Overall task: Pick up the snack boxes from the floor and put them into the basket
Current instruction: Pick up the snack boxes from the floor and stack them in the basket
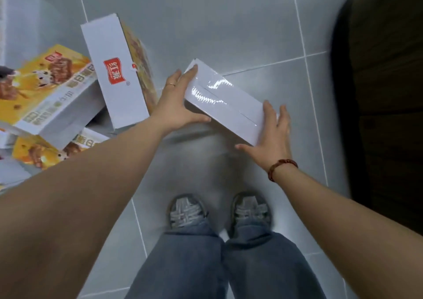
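Note:
A white snack box [225, 103] with glossy tape along its top sits between my two hands above the grey tiled floor. My left hand [174, 103] presses flat against its left end, fingers straight along the edge and thumb stretched under the near side. At the box's right end, my right hand [272, 138] presses with straight fingers and the thumb spread out. To the left are more snack boxes: one standing on edge with a red logo on its white side [114, 70], a yellow one [45, 83], and another yellow one [43, 154] lower down. No basket is in view.
My two shoes [186, 210] stand on the tiles [229, 24] just below the held box. A dark wooden surface [384, 92] fills the right edge. A pale wall or panel [20, 12] rises at the far left behind the piled boxes.

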### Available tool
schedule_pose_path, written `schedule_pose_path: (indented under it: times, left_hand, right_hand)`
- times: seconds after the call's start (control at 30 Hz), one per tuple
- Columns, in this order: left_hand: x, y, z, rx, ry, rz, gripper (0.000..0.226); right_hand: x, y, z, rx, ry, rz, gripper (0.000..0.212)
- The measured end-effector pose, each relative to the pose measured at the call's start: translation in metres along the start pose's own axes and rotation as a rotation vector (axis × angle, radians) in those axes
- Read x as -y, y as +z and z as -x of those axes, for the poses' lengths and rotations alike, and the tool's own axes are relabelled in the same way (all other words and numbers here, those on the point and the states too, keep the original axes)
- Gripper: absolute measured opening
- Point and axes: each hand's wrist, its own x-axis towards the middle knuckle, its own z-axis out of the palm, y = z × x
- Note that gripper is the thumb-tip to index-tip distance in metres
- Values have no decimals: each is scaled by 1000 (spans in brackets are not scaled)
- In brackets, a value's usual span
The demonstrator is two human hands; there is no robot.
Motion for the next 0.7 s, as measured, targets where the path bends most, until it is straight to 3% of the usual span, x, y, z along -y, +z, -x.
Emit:
schedule_pose_path:
  times: [0.17,0.37,0.7]
  left_hand:
    - [4,8,-10,-27,21,50,110]
    - [-22,-33,14,-48,45,28,98]
    - [-129,-219,124,-304,-15,107,76]
  right_hand:
    - [-9,8,-12,-109,-70,-121,92]
    - [21,-58,-2,7,-103,-141,103]
    - [210,-234,44,157,-341,-15,83]
